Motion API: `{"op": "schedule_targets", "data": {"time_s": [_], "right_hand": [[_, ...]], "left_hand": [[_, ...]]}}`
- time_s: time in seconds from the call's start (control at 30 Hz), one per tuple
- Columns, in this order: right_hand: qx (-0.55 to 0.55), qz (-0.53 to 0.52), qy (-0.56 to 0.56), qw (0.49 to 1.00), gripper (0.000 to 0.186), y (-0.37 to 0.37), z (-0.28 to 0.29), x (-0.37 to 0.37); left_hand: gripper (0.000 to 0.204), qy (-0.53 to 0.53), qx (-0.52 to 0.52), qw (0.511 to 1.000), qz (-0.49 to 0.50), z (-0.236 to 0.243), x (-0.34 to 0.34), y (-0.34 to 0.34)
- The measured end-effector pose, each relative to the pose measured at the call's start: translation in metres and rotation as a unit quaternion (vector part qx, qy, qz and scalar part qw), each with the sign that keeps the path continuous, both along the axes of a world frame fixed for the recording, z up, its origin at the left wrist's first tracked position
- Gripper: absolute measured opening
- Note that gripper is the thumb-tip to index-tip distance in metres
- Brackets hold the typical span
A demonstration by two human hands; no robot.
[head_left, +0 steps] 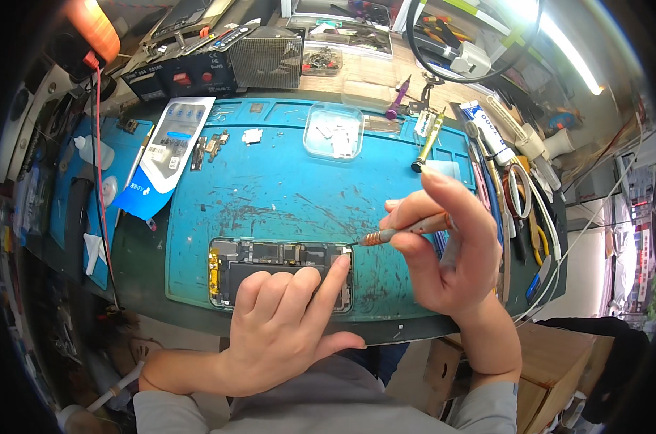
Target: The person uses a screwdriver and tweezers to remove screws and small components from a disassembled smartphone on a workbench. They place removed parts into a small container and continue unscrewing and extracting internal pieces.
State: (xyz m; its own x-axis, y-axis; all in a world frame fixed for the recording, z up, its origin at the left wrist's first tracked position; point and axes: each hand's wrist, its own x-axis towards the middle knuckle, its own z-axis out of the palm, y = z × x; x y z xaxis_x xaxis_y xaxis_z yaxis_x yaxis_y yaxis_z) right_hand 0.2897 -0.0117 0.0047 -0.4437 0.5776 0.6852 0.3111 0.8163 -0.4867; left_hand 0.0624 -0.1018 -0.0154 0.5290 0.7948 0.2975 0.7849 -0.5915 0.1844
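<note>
An opened phone (270, 252) lies crosswise on a blue repair mat, its inner boards and a yellow flex strip exposed. My left hand (284, 333) rests over its near side, index finger stretched onto the top right corner, thumb out to the right, other fingers bent. My right hand (454, 264) holds a grey and copper-coloured screwdriver (375, 237) nearly level, its tip at or just above the phone's top right corner; whether it touches is unclear. Behind that hand stands or lies a yellow-green screwdriver (432, 141).
The blue mat (190, 195) bears small parts, a clear tray (313, 130) and a parts package (175, 148). Assorted tools (520, 192) crowd the right. A black device (201, 76) and organisers stand behind, and a red cable (104, 217) hangs at the left.
</note>
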Motion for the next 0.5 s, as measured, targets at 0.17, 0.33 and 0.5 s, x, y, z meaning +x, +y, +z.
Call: {"op": "schedule_targets", "data": {"time_s": [0.17, 0.33, 0.5], "right_hand": [[0.006, 0.000, -0.003, 1.000, 0.052, 0.000, -0.005, -0.004], [0.012, 0.002, 0.037, 0.999, 0.045, 0.003, -0.010, -0.007], [0.001, -0.001, 0.034, 0.999, 0.044, 0.000, -0.012, -0.009]], "left_hand": [[0.078, -0.002, -0.003, 1.000, 0.007, -0.004, 0.004, 0.002], [0.074, -0.001, -0.006, 1.000, 0.011, -0.004, 0.004, 0.002], [0.072, -0.015, -0.006, 1.000, 0.019, -0.005, 0.006, 0.003]]}}
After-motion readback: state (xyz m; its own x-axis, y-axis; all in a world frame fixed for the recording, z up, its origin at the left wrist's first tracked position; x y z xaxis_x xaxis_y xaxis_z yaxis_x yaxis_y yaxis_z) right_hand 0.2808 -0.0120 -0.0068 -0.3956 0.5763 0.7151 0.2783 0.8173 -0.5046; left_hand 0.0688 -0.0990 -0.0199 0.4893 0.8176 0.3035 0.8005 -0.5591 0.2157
